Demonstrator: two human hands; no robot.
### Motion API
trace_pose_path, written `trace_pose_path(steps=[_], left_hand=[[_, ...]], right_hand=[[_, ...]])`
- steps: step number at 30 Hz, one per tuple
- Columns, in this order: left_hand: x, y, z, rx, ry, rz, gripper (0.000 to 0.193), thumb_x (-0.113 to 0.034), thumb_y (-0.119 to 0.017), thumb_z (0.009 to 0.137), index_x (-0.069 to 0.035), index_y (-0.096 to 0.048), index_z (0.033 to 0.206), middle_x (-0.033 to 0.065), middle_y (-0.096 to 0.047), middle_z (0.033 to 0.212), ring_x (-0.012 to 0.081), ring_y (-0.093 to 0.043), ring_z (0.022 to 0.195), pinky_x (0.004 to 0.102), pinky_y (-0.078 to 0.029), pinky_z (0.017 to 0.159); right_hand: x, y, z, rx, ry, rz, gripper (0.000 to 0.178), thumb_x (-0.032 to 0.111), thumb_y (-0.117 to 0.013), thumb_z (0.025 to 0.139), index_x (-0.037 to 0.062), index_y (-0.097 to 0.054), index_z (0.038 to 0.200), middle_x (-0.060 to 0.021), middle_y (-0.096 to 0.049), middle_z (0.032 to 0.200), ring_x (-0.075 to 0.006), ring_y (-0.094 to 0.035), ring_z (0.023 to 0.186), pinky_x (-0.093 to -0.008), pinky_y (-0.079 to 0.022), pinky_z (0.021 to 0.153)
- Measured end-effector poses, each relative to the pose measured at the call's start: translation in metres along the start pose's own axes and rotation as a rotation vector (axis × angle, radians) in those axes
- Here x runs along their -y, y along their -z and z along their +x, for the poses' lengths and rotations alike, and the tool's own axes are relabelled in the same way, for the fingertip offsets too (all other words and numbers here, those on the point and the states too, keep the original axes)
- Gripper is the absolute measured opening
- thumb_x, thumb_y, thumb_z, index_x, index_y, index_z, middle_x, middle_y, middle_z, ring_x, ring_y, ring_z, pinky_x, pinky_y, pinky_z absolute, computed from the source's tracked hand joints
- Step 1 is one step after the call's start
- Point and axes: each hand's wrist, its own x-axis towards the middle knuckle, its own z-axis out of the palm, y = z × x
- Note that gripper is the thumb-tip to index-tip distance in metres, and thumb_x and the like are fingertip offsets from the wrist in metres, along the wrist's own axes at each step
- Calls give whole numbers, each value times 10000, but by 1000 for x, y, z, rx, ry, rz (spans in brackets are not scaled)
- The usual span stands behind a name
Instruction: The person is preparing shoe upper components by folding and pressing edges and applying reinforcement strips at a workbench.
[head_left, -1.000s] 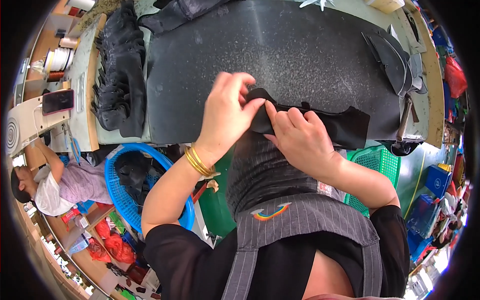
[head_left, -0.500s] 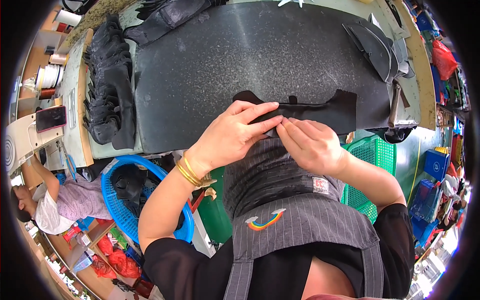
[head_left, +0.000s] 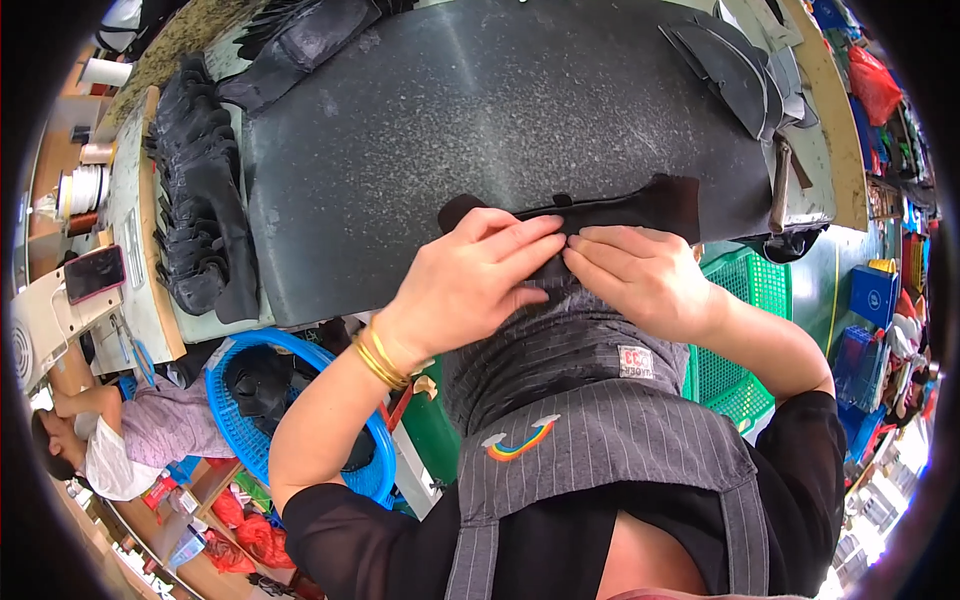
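A dark, leather-like piece [head_left: 640,208] with a small tab and a wider right end lies along the near edge of the black work surface. My left hand [head_left: 470,270] presses its fingers together on the folded near edge of the piece, the thumb tip showing lower down. Beside it my right hand [head_left: 645,275] has its fingers closed on the same edge, nearly touching the left fingertips; its thumb is hidden. The near part of the piece is covered by both hands.
The black work surface [head_left: 420,130] spans the table. Stacked dark pieces [head_left: 195,200] lie at left, curved dark pieces [head_left: 725,85] at far right. A hammer-like tool [head_left: 782,185] rests at the right edge. Below stand a blue basket [head_left: 230,400] and green crate [head_left: 745,310]. Another person [head_left: 130,430] sits left.
The left thumb has drawn down from the edge, and the right fingers have flattened over the piece. The near edge has been folded further, and the view has shifted slightly.
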Motion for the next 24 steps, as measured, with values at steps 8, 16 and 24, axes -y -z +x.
trace_pose_path(steps=[8,16,24], left_hand=[[-36,-19,15,-56,17,421,308,-102,-654,791,-13,-684,1084,65,-668,1158,256,-612,1067,344,-557,856],[-28,-15,26,-37,222,32,288,-106,-792,702,-44,-694,966,56,-674,1077,274,-639,1021,373,-535,859],[-34,-22,23,22,-45,466,213,-79,-648,780,-38,-716,978,65,-680,1057,235,-657,1050,359,-573,877]], right_hand=[[-14,6,-16,2,-127,43,344,130,-633,724,-3,-665,1041,-93,-669,1043,-240,-665,957,-334,-578,753],[-10,-13,-15,-146,-183,193,337,76,-665,662,-33,-689,980,-131,-679,996,-282,-680,866,-363,-582,710],[-7,-25,-27,-179,-44,-26,350,131,-652,691,-51,-679,989,-146,-668,1040,-288,-667,991,-412,-581,904]])
